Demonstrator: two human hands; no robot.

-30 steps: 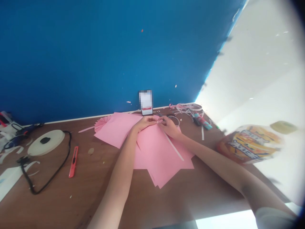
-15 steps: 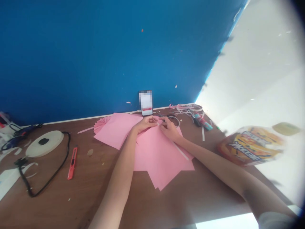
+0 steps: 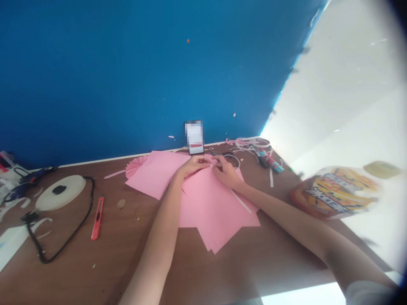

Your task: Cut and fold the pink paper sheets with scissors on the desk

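Pink paper (image 3: 210,212) with pointed lower corners lies before me, and both hands meet over its upper part. My left hand (image 3: 195,165) is closed, its thumb and fingers pinched together. Close beside it, my right hand (image 3: 225,170) has its fingers bent in a pinch, tips almost touching the left ones. Something small and pale shows between the fingertips, too small to name. A narrow white strip (image 3: 241,201) runs down the paper below my right wrist. Another pink sheet (image 3: 159,167) lies to the left, partly over a pleated pink paper fan (image 3: 133,166).
A phone (image 3: 195,137) leans on the blue wall. Left lie a red box cutter (image 3: 97,218), a black cable (image 3: 71,240) and a white disc (image 3: 65,192). On the right are scissors (image 3: 233,160), tangled strips (image 3: 249,144), a glue stick (image 3: 271,162) and a labelled jar (image 3: 337,192).
Hardly anything differs. Both hands keep their pinch in the same place over the pink paper; the view has shifted very slightly.
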